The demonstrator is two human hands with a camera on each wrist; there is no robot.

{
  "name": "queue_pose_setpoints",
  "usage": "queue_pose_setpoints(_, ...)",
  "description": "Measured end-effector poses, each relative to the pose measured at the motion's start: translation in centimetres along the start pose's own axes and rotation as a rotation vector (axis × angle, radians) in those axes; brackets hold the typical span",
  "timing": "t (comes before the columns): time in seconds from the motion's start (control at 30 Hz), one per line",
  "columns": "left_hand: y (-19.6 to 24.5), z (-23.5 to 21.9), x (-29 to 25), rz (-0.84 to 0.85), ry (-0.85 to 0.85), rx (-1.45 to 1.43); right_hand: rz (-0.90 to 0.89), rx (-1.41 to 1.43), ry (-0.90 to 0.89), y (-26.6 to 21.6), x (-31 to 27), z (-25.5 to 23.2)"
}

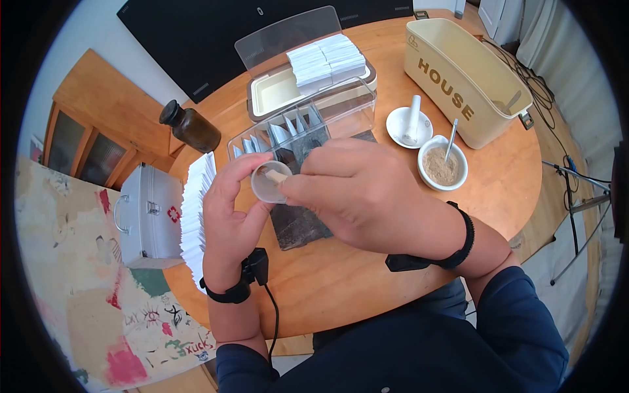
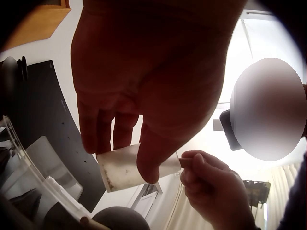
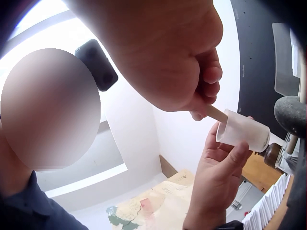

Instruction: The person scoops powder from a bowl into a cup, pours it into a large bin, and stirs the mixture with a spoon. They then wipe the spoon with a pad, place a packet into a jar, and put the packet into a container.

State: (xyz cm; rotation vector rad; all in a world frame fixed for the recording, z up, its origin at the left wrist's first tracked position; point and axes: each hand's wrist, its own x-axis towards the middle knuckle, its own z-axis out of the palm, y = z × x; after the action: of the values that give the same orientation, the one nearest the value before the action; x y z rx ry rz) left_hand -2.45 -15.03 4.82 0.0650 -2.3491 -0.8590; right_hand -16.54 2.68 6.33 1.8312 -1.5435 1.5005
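Two hands work close together above the bench (image 1: 308, 304). The left hand (image 1: 229, 226) grips a translucent plastic cup (image 1: 267, 192), thumb on one side and fingers on the other, and holds it in the air, tipped over with its mouth toward the right hand (image 1: 370, 190). Dark specks show near the cup's base in the left wrist view. The right hand, its fingers curled, pinches a flat wooden stick (image 3: 217, 114) whose far end reaches into the mouth of the cup. A black strap circles each wrist.

Below the hands lies a dark slab (image 1: 291, 229), partly hidden by them. Just beyond them stands a clear plastic box (image 1: 364, 122) with paper packets upright inside, and farther off a cream box (image 1: 270, 98), its clear lid raised, holding stacked white packets (image 1: 325, 59).

To the right of the right hand, a white bowl (image 1: 460, 181) holds brownish powder (image 1: 436, 169) and a metal spoon (image 1: 452, 136); near it a white pestle (image 1: 414, 118) stands in a small white dish (image 1: 396, 130). Beyond these sits a cream bin lettered "HOUSE" (image 1: 440, 103).

Left of the left hand are a pleated row of white paper (image 1: 194, 219) and a silver first-aid case (image 1: 147, 219); a brown glass bottle (image 1: 196, 133) lies beyond it.
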Motion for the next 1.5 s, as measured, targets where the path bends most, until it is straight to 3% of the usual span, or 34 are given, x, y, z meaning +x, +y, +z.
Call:
queue_pose_setpoints(0.57,0.0,0.1,-0.1,-0.014,0.001,-0.014,0.027,0.023,0.051,0.0,0.0,0.0)
queue_pose_setpoints(0.67,0.0,0.0,-0.1,-0.027,-0.002,-0.027,0.03,0.035,-0.052,-0.1,0.2,-0.5)
queue_pose_setpoints(0.77,0.3,0.1,0.1,-0.006,-0.01,0.025,-0.056,-0.145,-0.007,-0.3,-0.1,-0.1)
queue_pose_setpoints(1.07,0.3,0.1,0.2,0.062,0.032,0.124,-0.003,-0.13,0.047,-0.4,-0.3,0.2)
queue_pose_setpoints(1.27,0.4,-0.3,0.1,-0.006,0.063,0.107,0.223,0.043,0.152,0.0,0.4,-1.3)
queue_pose_setpoints(1.5,0.4,-0.1,0.1,-0.007,0.052,0.076,0.208,-0.005,0.1,-0.6,0.3,-1.2)
